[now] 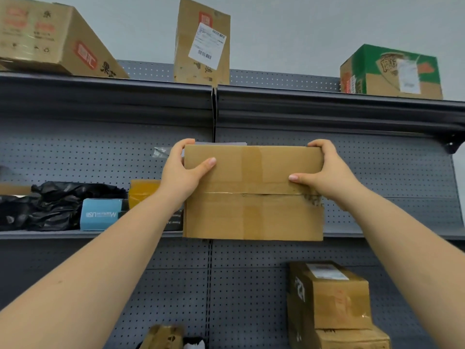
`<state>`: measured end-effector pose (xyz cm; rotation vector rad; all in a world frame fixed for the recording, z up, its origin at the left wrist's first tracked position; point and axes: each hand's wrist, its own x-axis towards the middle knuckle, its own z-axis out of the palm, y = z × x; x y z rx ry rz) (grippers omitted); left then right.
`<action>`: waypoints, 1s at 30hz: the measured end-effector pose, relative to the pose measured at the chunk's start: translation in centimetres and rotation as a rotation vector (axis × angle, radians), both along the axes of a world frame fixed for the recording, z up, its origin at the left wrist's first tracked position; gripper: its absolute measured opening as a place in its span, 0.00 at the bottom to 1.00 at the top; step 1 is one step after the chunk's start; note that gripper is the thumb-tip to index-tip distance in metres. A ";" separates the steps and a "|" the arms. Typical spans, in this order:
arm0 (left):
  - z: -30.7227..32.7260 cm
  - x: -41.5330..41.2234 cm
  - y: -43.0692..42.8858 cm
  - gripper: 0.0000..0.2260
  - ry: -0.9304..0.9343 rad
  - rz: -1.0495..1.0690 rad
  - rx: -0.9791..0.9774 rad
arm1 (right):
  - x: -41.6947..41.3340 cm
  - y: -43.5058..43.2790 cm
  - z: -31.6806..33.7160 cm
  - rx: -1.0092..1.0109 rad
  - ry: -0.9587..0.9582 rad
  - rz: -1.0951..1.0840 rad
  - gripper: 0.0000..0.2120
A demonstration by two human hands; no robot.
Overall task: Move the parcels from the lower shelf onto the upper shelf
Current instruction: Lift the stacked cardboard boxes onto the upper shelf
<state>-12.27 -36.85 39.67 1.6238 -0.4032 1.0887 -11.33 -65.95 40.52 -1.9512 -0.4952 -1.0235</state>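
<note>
A flat brown cardboard parcel (253, 195) with tape across its face is held up in front of the middle shelf (392, 235). My left hand (182, 172) grips its upper left corner, and my right hand (329, 170) grips its upper right corner. The parcel hangs below the top shelf (327, 104), whose dark front edge runs across the view. On the top shelf stand a large brown box (50, 39) at the left, a tall brown box with a white label (202, 44) in the middle and a green and brown box (392, 71) at the right.
The middle shelf's left part holds black plastic bags (55, 205), a blue USB box (100, 214) and a yellow parcel (142, 192). Lower right, two brown boxes (332, 298) are stacked. Another brown box (163, 337) shows at the bottom edge. Grey pegboard backs the shelves.
</note>
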 end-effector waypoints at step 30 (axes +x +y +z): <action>-1.2 11.7 0.2 0.46 0.120 0.288 0.222 | 14.6 2.5 -3.3 -0.017 0.056 0.059 0.54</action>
